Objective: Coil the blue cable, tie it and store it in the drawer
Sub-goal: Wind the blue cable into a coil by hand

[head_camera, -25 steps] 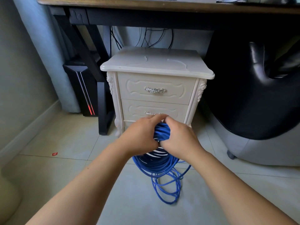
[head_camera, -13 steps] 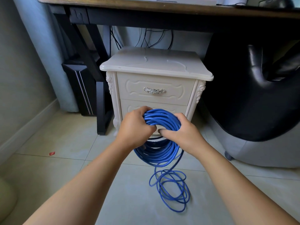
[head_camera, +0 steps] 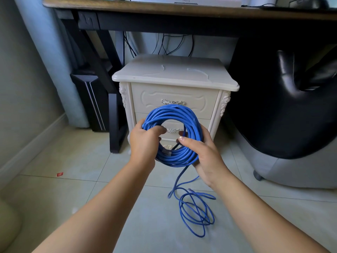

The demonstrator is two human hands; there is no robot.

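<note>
**Coil held in both hands, tail on the floor**

Nearest, the loose tail of the blue cable lies in slack loops on the tiled floor. It rises to the bottom of the coil just beside the right hand, so that hand looks better placed to draw it in. The coil stands upright, its opening facing the person. The left hand curls round its left side; the right hand grips its lower right, thumb in front. Directly behind, the white nightstand has its upper drawer and lower drawer closed, and neither hand is free to pull a handle. A computer tower stands far left, a black chair far right, the desk above.
</note>
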